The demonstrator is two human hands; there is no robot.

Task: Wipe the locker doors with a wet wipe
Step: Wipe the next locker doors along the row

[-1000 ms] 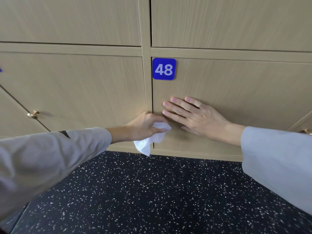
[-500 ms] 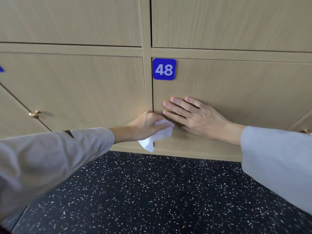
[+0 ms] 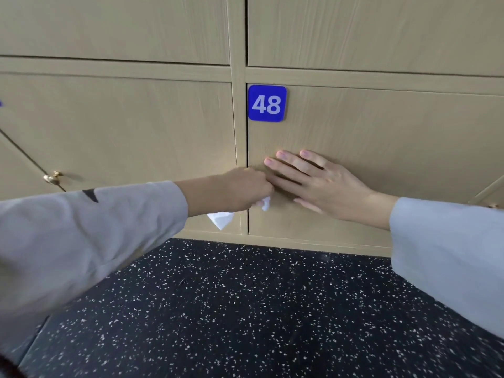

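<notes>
A light wood locker door (image 3: 381,137) carries a blue tag marked 48 (image 3: 267,103) at its top left corner. My right hand (image 3: 319,181) lies flat on this door, fingers spread and pointing left. My left hand (image 3: 240,189) is closed around a white wet wipe (image 3: 222,219), pressed against the vertical frame strip at the door's left edge. Most of the wipe is hidden under the hand; a corner hangs below the wrist and a small bit shows by the fingers. The neighbouring door (image 3: 122,132) is to the left.
A brass knob (image 3: 53,177) sticks out from a locker door at the far left, and part of another knob (image 3: 493,205) shows at the right edge. More doors run along the row above. Black speckled flooring (image 3: 245,309) lies below the lockers.
My left hand slid up and to the right with the wipe, closing against the fingertips of my right hand. The right hand stayed flat on the door.
</notes>
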